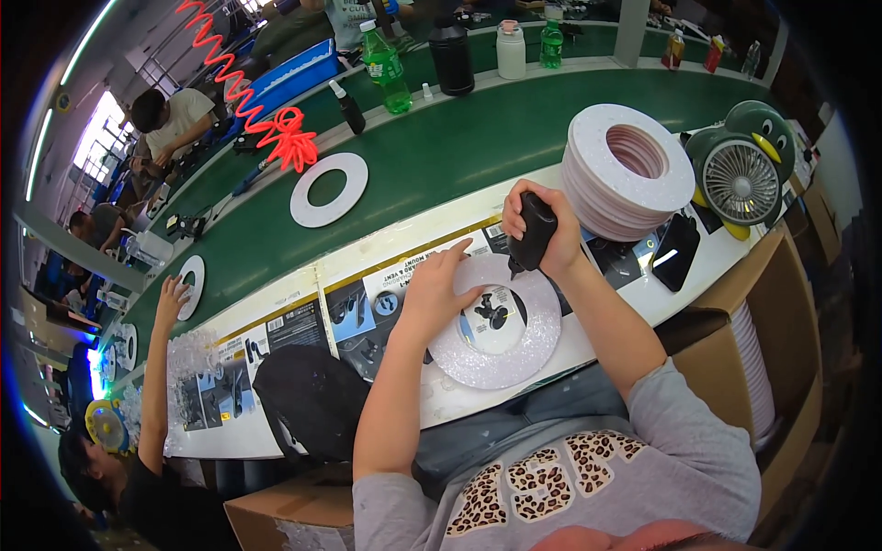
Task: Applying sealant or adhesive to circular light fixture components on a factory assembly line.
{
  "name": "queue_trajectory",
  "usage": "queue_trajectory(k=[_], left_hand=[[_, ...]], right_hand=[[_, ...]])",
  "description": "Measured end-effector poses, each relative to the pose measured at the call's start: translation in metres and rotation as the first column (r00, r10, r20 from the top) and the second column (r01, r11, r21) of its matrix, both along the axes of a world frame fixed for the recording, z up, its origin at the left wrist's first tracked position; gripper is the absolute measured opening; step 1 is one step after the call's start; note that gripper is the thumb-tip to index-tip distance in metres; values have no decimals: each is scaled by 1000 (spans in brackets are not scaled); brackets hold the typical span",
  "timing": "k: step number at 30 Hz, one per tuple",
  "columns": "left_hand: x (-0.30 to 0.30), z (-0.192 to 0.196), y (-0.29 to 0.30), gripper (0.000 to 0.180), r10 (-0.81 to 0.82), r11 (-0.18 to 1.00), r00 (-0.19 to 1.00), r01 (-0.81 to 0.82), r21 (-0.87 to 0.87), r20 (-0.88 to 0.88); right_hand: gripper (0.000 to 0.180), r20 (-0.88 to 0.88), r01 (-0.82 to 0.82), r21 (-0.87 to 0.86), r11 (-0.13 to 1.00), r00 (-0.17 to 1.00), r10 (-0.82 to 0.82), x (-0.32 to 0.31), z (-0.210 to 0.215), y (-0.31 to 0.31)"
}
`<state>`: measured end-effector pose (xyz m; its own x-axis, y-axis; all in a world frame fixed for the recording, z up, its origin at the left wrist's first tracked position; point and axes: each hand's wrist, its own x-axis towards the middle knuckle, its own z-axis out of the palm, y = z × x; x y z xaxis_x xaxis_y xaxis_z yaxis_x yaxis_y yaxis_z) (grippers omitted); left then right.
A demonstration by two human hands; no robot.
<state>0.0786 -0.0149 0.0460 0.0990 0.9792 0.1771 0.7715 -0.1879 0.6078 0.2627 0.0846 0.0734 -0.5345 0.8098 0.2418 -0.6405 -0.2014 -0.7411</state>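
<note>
A white, speckled flat ring point(535, 342) lies in front of me on the white ledge, over printed sheets that show through its hole. My left hand point(434, 286) rests on the ring's left side, its fingers apart and thumb reaching over the inner edge. A black squeeze bottle point(531, 234) is gripped in my right hand point(559, 225), tilted with its narrow tip down at the ring's upper right rim. Whether the tip touches the surface, I cannot tell. Beyond my right hand stands a tall stack of similar white rings point(593, 151).
Right of the stack are a black phone point(676, 253) and a green fan point(740, 182). An open cardboard box point(797, 317) with rings sits below. Another ring point(303, 204) lies on the green belt point(404, 197). At left, a co-worker's hand point(169, 301) touches a ring; a black cap point(310, 395) is nearer.
</note>
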Motion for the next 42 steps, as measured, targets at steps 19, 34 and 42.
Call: queue_trajectory(k=[19,34,42], left_hand=[[1,-6,2,72,7,997,999,-4,78,-36],[1,-5,0,71,13,999,999,-11,43,-48],[2,-7,-1,71,6,996,999,-2,84,-49]], right_hand=[[32,-72,158,48,986,985,-154,10,-1,12],[34,-57,168,61,984,985,-165,7,-6,13],[33,-56,175,70,982,984,-172,10,-5,12]])
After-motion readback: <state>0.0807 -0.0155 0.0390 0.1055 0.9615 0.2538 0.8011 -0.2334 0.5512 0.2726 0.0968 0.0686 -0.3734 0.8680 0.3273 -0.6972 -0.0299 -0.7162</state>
